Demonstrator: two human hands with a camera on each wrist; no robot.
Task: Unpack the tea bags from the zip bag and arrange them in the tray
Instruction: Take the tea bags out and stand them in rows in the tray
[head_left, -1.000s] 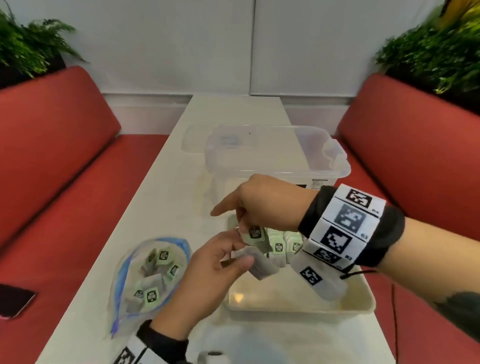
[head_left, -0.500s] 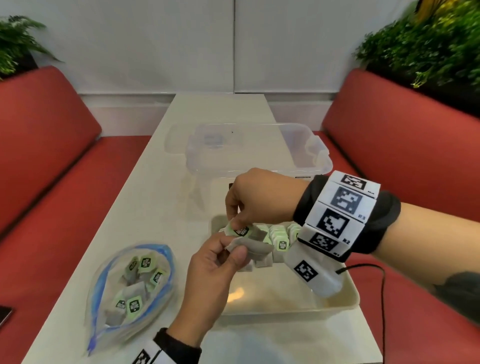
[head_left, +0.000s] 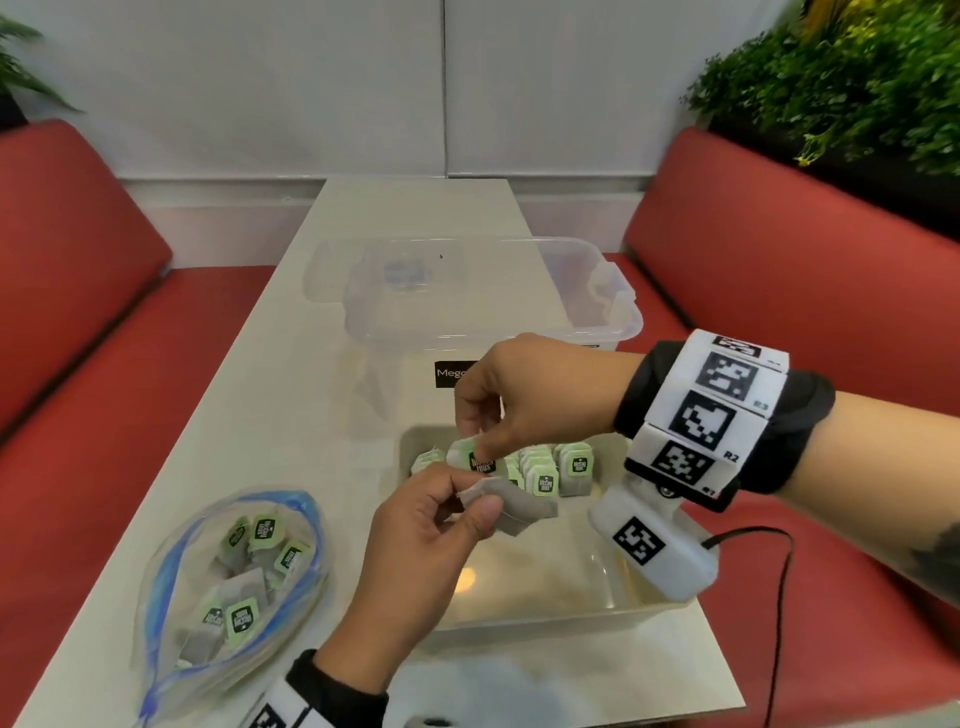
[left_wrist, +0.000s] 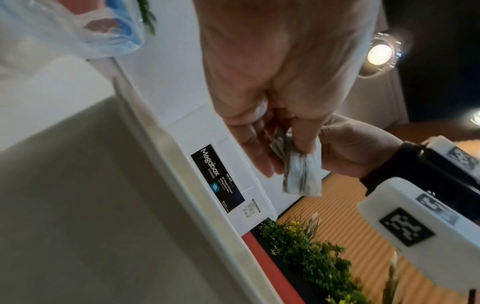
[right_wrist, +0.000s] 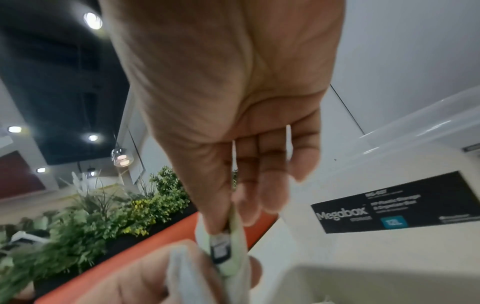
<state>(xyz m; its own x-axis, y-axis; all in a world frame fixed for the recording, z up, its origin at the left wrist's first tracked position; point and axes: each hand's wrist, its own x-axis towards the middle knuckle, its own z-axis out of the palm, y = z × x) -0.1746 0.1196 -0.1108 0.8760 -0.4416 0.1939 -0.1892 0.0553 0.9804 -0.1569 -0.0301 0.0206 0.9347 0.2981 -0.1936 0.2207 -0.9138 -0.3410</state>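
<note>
Near the table's (head_left: 249, 415) left front corner: zip bag (head_left: 228, 587), open, tea bags still inside. Mid-front, over the tray's (head_left: 545, 616) left edge: left hand (head_left: 421, 545) pinching spare tea bags (head_left: 511, 506); right hand (head_left: 524, 395) pinching one tea bag (head_left: 475, 460) by the row (head_left: 550, 467) along the far edge. Risk, as judged: thin pinch slipping, bag falling flat or toppling the upright row.

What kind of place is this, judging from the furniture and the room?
Probably a cafe or lounge booth: red cushioned benches flank a narrow pale table, leafy planters stand behind the seats, and pendant lamps hang from a dark ceiling.
</note>
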